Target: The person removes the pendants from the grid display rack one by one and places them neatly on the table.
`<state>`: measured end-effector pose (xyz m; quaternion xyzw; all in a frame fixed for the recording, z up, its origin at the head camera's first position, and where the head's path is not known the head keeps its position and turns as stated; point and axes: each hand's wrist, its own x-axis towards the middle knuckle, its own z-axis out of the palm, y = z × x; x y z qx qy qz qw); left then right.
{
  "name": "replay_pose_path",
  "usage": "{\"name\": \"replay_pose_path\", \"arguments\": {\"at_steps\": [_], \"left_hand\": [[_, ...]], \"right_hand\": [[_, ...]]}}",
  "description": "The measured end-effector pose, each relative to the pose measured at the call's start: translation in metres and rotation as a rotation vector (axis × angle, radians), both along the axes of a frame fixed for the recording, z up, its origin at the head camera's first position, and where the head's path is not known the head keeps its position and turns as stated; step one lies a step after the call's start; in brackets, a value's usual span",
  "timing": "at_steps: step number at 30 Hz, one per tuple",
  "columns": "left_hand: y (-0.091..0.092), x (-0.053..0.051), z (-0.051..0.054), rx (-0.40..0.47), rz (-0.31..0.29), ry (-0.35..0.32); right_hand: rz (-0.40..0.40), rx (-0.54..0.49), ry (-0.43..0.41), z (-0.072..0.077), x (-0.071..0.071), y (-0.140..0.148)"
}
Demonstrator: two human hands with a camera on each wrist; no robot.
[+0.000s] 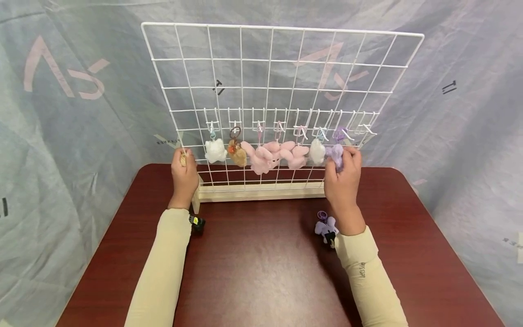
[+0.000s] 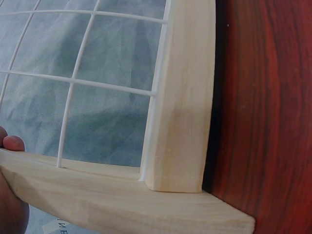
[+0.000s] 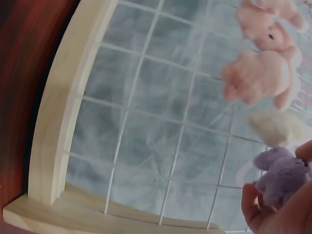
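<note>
A white wire grid (image 1: 269,59) stands upright in a wooden frame, its base bar (image 1: 261,193) on the table. My left hand (image 1: 183,175) grips the frame's left wooden post (image 2: 97,200). My right hand (image 1: 345,177) pinches a purple plush keychain (image 3: 285,178), whose purple ring (image 1: 340,133) is at a hook toward the right end. Along the same row hang a white plush (image 1: 215,150), a brown plush (image 1: 237,154), several pink plushes (image 1: 261,161) and another white plush (image 1: 317,152). In the right wrist view, fingers and thumb lie on either side of the purple plush.
Near my right forearm, a second purple plush keychain (image 1: 325,227) with a black patch lies on the red-brown table (image 1: 261,263). At the row's right end is a bare hook (image 1: 365,130). Grey printed cloth (image 1: 81,136) hangs behind. A black device (image 1: 198,225) sits by my left wrist.
</note>
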<state>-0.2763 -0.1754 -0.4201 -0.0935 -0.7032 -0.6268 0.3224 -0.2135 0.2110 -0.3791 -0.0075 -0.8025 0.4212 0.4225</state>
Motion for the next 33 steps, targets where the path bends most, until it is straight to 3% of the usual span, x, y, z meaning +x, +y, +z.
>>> {"name": "replay_pose_path", "arguments": {"at_steps": [8,13,17,33], "left_hand": [[-0.001,0.001,0.0,0.009,-0.006,-0.013],[-0.001,0.001,-0.002,0.021,-0.007,-0.01],[-0.001,0.0,-0.002,0.029,-0.009,-0.006],[0.001,0.001,0.0,0.034,0.003,-0.003]], "right_hand": [[0.154,-0.132,-0.02,0.003,0.005,0.001],[0.328,-0.305,-0.045,0.005,0.009,0.001],[0.443,-0.411,0.0,0.008,0.012,0.0],[0.575,-0.436,0.121,0.024,0.026,-0.004]]}}
